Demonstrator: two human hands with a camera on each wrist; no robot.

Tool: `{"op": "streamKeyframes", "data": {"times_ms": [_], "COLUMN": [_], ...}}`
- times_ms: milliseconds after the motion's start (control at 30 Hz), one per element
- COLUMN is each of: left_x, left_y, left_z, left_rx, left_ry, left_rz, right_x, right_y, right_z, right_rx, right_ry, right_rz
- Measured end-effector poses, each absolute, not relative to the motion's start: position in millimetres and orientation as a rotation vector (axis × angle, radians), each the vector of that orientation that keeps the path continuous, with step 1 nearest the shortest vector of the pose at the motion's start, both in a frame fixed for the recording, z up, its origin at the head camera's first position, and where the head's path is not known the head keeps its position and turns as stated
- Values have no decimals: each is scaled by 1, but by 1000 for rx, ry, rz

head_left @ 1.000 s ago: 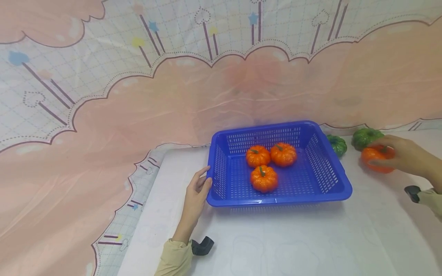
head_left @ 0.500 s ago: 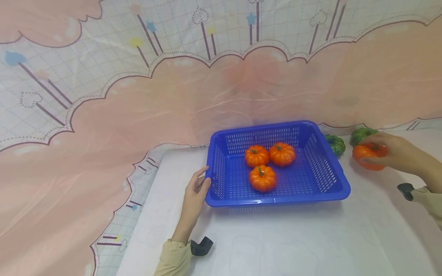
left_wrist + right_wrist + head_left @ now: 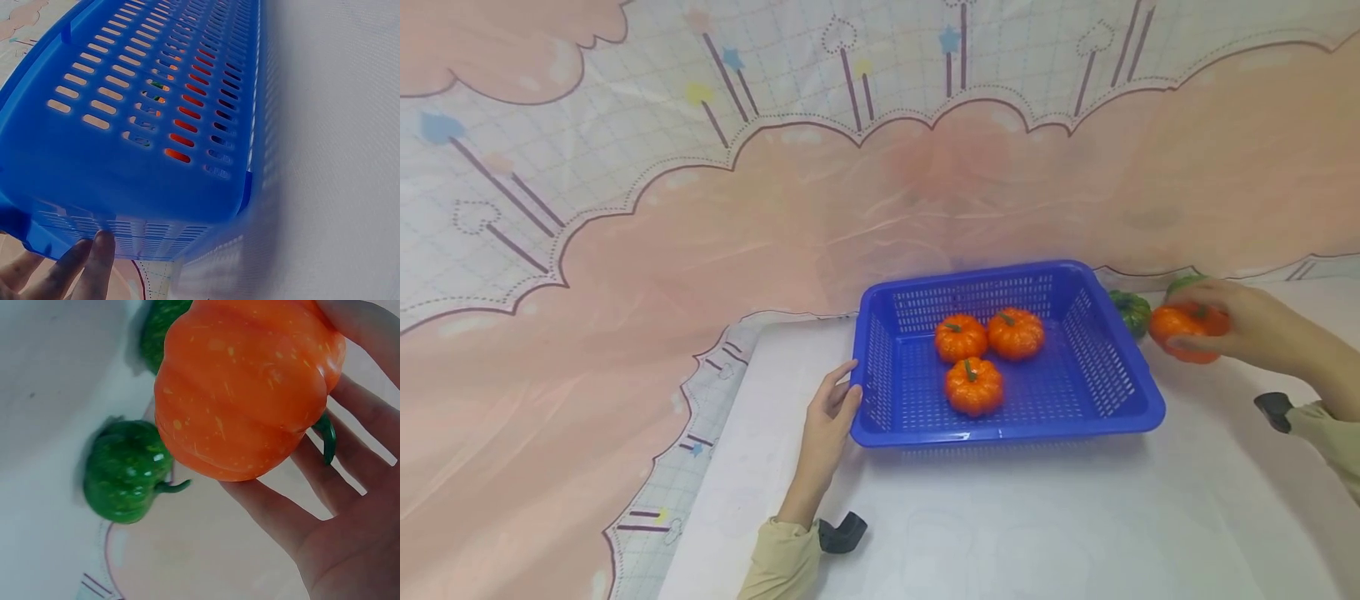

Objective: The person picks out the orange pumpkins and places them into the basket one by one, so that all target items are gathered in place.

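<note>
A blue plastic basket [image 3: 1007, 435] with slotted walls stands on the table, three small orange pumpkins [image 3: 973, 387] lying inside it. At its left rim is my left hand [image 3: 826, 425], thumb and fingertips on the edge; in the left wrist view, fingers [image 3: 100, 262] reach the slotted outer wall. To the right of the basket, my right hand [image 3: 1251, 325] grips another orange pumpkin [image 3: 244, 387] between thumb and fingers. Its green stem points toward the palm in the right wrist view. Two green pumpkins lie close by, one [image 3: 1131, 313] beside the basket, the other [image 3: 1183, 285] partly hidden behind the right hand.
A white cloth covers the table [image 3: 1000, 525]. Behind it rises a pink and white patterned curtain [image 3: 880, 200]. Black wrist devices [image 3: 842, 533] sit at both sleeves.
My right hand has carried the orange pumpkin left toward the basket, now overlapping more of the rear green pumpkin. The left hand and basket stay in place.
</note>
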State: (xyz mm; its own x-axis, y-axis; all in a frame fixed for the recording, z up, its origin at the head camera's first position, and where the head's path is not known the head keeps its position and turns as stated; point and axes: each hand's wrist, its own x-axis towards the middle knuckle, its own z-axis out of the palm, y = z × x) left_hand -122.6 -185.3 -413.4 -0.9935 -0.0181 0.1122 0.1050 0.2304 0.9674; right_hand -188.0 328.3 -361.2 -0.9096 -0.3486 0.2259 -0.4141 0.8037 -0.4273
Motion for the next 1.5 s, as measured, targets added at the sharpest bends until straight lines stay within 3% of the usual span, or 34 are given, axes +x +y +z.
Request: {"op": "streamKeyframes", "data": {"times_ms": [1500], "left_x": [-122], "left_y": [-184], "left_z": [-412], "left_rx": [-88], "left_ry": [-2397], "left_rz": [-1864], "right_x": [-173], "right_y": [264], "right_z": [-309], "right_rx": [861], "right_ry": [-2683], "right_rz": [686]}}
